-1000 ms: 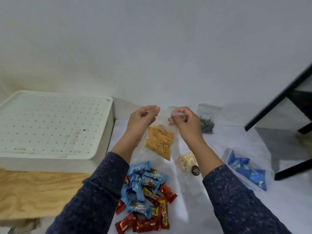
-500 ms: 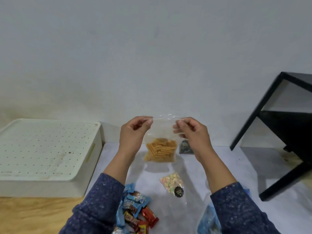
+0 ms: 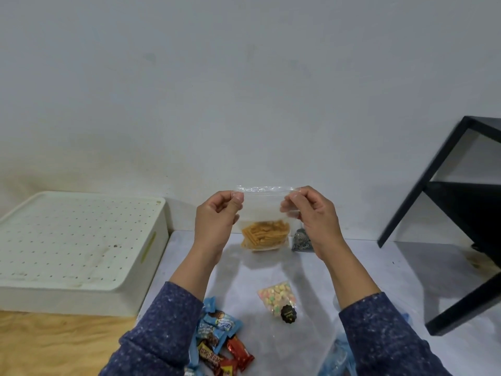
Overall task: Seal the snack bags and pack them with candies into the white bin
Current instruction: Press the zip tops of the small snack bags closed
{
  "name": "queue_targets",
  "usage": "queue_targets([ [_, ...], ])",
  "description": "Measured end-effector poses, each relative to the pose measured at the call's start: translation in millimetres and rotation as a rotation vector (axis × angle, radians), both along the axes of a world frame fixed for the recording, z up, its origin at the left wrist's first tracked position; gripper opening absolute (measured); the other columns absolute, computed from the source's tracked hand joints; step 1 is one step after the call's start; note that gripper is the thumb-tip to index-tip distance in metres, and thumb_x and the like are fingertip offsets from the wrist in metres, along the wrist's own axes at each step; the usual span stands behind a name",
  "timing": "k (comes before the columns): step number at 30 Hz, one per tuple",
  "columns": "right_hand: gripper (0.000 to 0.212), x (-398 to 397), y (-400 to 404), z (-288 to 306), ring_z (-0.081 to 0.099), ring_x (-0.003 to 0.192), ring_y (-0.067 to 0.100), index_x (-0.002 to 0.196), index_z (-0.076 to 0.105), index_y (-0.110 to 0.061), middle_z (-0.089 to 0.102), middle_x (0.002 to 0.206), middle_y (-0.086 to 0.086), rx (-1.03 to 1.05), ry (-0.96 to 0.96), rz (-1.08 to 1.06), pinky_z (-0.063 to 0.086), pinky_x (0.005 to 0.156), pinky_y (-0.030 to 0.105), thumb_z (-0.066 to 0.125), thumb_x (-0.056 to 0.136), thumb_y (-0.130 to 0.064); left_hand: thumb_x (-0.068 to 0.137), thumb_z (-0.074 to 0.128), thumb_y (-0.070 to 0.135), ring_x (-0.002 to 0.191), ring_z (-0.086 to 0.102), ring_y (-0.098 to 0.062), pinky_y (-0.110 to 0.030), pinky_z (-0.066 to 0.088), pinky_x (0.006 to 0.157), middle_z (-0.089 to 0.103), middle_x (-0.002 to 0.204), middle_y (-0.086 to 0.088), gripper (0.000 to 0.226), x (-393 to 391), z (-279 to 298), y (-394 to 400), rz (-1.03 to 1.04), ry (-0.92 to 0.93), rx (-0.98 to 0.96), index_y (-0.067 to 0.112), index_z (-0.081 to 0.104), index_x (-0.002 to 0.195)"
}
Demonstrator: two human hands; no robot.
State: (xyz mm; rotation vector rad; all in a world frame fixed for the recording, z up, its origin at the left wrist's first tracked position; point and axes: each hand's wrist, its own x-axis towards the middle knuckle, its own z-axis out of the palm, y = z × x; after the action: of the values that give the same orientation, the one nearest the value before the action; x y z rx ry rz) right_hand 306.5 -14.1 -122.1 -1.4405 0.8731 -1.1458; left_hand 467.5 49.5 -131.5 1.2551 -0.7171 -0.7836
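I am on the sealing step: my left hand (image 3: 217, 218) and right hand (image 3: 311, 213) each pinch a top corner of the clear snack bag (image 3: 264, 226), held above the table's far edge (image 3: 352, 241), and next I judge the strip needs pressing along its length.

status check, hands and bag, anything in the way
Left hand and right hand pinch snack bag top corners. Bag aloft. White bin lidded.

White bin (image 3: 81, 240) lies left, black stand (image 3: 447, 213) right, open tabletop (image 3: 366, 267) between
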Motion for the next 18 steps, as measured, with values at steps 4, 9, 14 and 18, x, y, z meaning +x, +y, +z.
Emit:
queue_targets([
  [4, 0.022, 4.0, -2.4, -1.2, 0.060, 0.066, 0.013, 0.071, 0.056, -0.007, 0.060, 0.066, -0.002, -0.026, -0.050, -0.020, 0.055, 0.071, 0.025, 0.050, 0.091, -0.002, 0.088, 0.065, 0.021, 0.073, 0.054, -0.011, -0.029, 0.049, 0.076, 0.061, 0.073, 0.004, 0.011, -2.6, -0.2, -2.5, 0.021, -0.019, -0.003, 0.021, 0.069, 0.077],
  [9, 0.026, 5.4, -3.1, -2.0, 0.060, 0.067, 0.013, 0.069, 0.057, -0.012, 0.059, 0.067, -0.003, -0.025, -0.069, -0.007, 0.055, 0.075, 0.032, 0.049, 0.093, -0.003, 0.087, 0.065, 0.021, 0.073, 0.055, -0.009, -0.030, 0.048, 0.078, 0.062, 0.070, 0.007, 0.015, -4.2, -0.2, -3.8, 0.063, -0.045, -0.003, 0.024, 0.068, 0.073],
  [14, 0.021, 3.8, -2.4, -4.5, 0.063, 0.067, 0.015, 0.075, 0.064, -0.014, 0.067, 0.070, -0.004, -0.034, -0.058, 0.031, 0.053, 0.065, 0.022, 0.055, 0.092, -0.005, 0.088, 0.064, 0.021, 0.073, 0.054, -0.010, -0.031, 0.049, 0.077, 0.062, 0.073, 0.006, 0.012, -4.1, 3.0, -3.4, 0.058, -0.032, -0.012, 0.022, 0.068, 0.077],
  [18, 0.022, 5.2, -3.5, -4.7, 0.059, 0.063, 0.009, 0.071, 0.060, -0.012, 0.063, 0.063, -0.007, -0.044, -0.096, -0.023, 0.054, 0.069, 0.024, 0.056, 0.090, -0.002, 0.088, 0.065, 0.020, 0.070, 0.057, -0.005, -0.027, 0.051, 0.074, 0.063, 0.074, 0.008, 0.010, -7.0, 2.0, -1.6, 0.006, -0.104, 0.012, 0.024, 0.068, 0.079],
])
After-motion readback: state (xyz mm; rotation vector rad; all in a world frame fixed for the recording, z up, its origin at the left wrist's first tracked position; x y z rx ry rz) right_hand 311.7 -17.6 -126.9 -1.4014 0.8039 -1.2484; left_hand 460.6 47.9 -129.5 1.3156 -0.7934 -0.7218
